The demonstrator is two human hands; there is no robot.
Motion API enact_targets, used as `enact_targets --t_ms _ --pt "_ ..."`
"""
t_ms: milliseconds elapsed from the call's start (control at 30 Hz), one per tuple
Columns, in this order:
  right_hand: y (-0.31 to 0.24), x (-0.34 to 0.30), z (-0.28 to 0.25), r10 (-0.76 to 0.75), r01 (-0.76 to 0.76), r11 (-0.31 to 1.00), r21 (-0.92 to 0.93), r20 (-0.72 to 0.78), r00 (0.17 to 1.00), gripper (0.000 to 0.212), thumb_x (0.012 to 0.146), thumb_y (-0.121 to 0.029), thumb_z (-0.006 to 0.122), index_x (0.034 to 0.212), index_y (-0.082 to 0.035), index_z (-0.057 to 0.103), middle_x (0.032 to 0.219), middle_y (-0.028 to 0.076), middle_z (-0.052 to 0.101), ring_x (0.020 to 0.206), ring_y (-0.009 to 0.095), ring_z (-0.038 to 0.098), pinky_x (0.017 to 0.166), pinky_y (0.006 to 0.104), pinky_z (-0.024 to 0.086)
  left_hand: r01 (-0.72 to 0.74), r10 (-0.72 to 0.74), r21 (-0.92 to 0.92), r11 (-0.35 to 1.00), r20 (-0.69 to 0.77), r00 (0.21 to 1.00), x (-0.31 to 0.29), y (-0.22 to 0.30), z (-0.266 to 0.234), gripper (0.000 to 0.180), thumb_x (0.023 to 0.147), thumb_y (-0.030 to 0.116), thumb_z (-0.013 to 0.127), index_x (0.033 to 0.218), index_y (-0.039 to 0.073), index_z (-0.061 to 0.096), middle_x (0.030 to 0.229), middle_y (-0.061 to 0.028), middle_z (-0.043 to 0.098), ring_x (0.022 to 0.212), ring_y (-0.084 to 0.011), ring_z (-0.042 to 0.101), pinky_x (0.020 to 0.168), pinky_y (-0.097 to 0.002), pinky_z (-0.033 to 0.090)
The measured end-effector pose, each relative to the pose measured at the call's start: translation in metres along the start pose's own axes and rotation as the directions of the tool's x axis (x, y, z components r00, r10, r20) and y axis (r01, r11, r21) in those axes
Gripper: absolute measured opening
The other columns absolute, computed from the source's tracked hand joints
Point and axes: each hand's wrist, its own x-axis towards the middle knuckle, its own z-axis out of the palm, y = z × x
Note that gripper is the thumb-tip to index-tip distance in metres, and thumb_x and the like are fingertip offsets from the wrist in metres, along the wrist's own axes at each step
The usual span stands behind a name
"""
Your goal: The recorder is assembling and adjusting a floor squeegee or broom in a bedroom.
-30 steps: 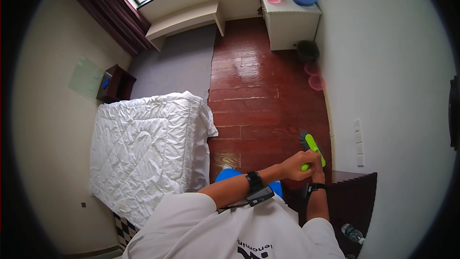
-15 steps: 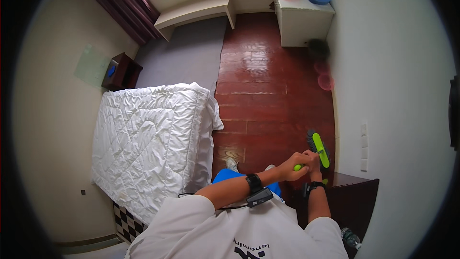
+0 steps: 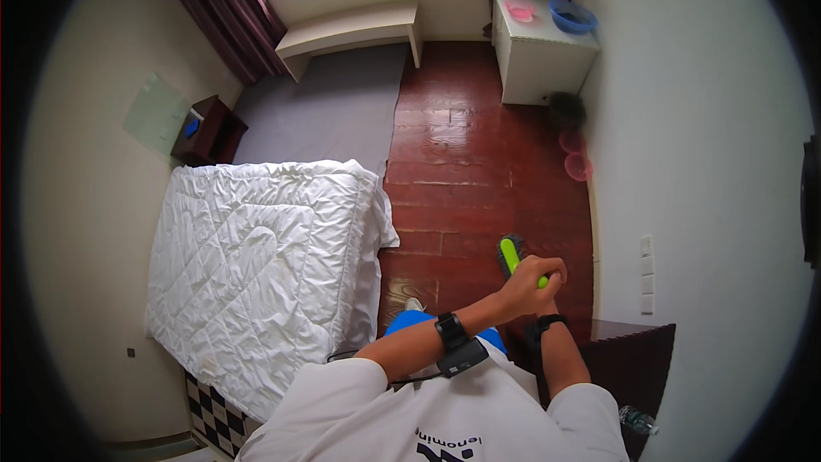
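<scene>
A mop with a bright green head (image 3: 510,253) and a grey fluffy pad rests on the red-brown wooden floor ahead of my hands. My left hand (image 3: 523,285) is closed round its pole, and the green pole end (image 3: 543,281) sticks out by the fingers. Lower down, my right hand (image 3: 548,302) grips the same pole. Its fingers are mostly hidden behind my left hand. Most of the pole is covered by my hands and arms.
On my left stands a bed with a white quilt (image 3: 265,244). A dark wooden table (image 3: 629,342) is close on my right, a plastic bottle (image 3: 637,419) beside it. Pink basins (image 3: 578,166) and a dark bin (image 3: 566,109) line the right wall. A white cabinet (image 3: 547,68) stands far right.
The mop head has swung left, away from the right wall. Both hands have shifted slightly with it, still closed on the pole.
</scene>
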Motion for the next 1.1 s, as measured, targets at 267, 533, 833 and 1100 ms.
enact_targets --t_ms 267,533,833,1100 --pt "-0.09 0.055 0.123 -0.057 0.022 0.987 0.161 0.214 0.975 0.014 0.081 -0.015 0.065 0.083 -0.001 0.065 0.074 0.009 0.066 0.072 0.016 0.063 0.062 0.0319 0.05 0.075 0.007 0.21 0.975 -0.365 0.931 -0.019 0.024 -0.098 0.017 0.082 0.008 0.05 0.076 -0.004 0.061 0.056 -0.0129 0.055 0.051 -0.0189 0.058 0.054 -0.0312 0.045" --pt "-0.154 0.073 0.27 -0.058 -0.13 0.915 0.381 0.444 0.894 0.014 0.083 -0.013 0.065 0.087 0.0 0.065 0.078 0.007 0.068 0.077 0.01 0.061 0.065 0.0308 0.05 0.245 -0.143 0.1 0.964 -0.578 0.803 -0.074 0.03 -0.231 0.017 0.083 0.009 0.05 0.077 0.0 0.064 0.057 -0.0094 0.056 0.054 -0.0143 0.057 0.053 -0.0296 0.043" --pt "-0.202 0.072 0.306 -0.116 -0.091 0.902 0.421 0.44 0.89 0.014 0.083 -0.013 0.067 0.092 -0.002 0.065 0.079 0.008 0.068 0.08 0.011 0.064 0.067 0.0307 0.051 0.093 -0.127 -0.087 0.992 -0.708 0.695 -0.119 0.03 -0.265 0.016 0.085 0.008 0.051 0.077 0.0 0.061 0.055 0.0007 0.051 0.052 -0.0043 0.048 0.047 -0.0227 0.034" --pt "-0.179 0.051 0.277 -0.118 -0.023 0.947 0.322 0.411 0.904 0.014 0.081 -0.012 0.067 0.091 -0.003 0.064 0.079 0.011 0.068 0.078 0.019 0.066 0.066 0.0321 0.051 0.13 -0.072 0.061 0.99 -0.572 0.817 -0.12 0.022 -0.234 0.012 0.082 0.005 0.051 0.08 -0.001 0.061 0.056 -0.0035 0.054 0.051 -0.0074 0.051 0.05 -0.024 0.039"
